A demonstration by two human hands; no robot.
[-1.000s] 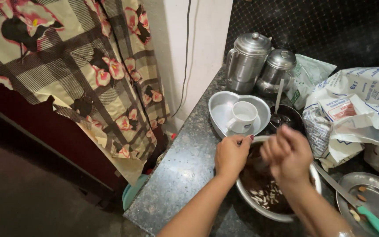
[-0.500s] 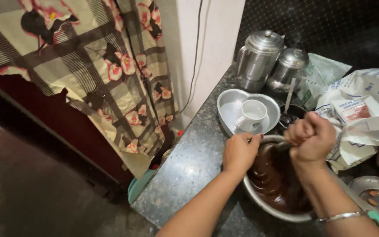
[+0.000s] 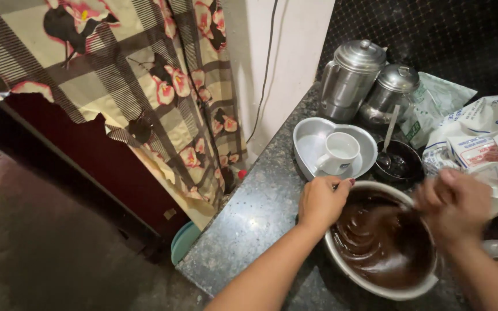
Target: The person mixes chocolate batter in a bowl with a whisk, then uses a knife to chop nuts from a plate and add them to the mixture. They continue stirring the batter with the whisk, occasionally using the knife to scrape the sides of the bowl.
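On dark speckled stone tabletop (image 3: 249, 224): round steel bowl of brown batter (image 3: 376, 245); left hand (image 3: 321, 201) gripping rim, right hand (image 3: 453, 201) blurred, fisted, contents indiscernible; best stirred steadily, bowl braced.

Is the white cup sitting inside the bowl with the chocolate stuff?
No, the white cup sits in the heart-shaped metal pan, behind the steel bowl of brown batter.

We see both forearms reaching in from the bottom edge. Our left hand (image 3: 322, 201) is curled into a loose grip, knuckles up, thumb side facing right. Our right hand (image 3: 455, 204) is fisted and motion-blurred, wrist bent down, so finger detail's unreadable
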